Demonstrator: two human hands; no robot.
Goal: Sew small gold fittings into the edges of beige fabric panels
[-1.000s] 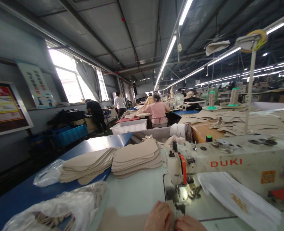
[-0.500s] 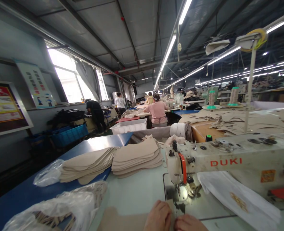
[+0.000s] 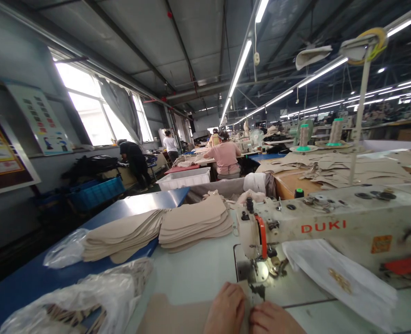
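Note:
A beige fabric piece [image 3: 177,316] lies on the pale sewing table at the bottom of the view. My left hand [image 3: 226,307] is closed on it, fingers curled and pressed together on top. Just to the right, my right hand [image 3: 273,319] has its fingers bent at the fabric's right edge and is closed on it; its fingertips are partly hidden. Both hands are in front of the needle area of a sewing machine [image 3: 325,227] marked DUKI. The fabric's lower part is cut off by the frame.
Two stacks of beige cut pieces [image 3: 195,220] lie beyond my hands. A clear plastic bag [image 3: 115,290] holding narrow strips is at left. White cloth [image 3: 341,283] with gold lettering rests against the machine. Thread cones [image 3: 303,137] stand behind it. Other people work farther back.
The view has shifted slightly, so the machine and stacks appear a little higher and further left. My hands stay on the fabric in nearly the same place by the needle.

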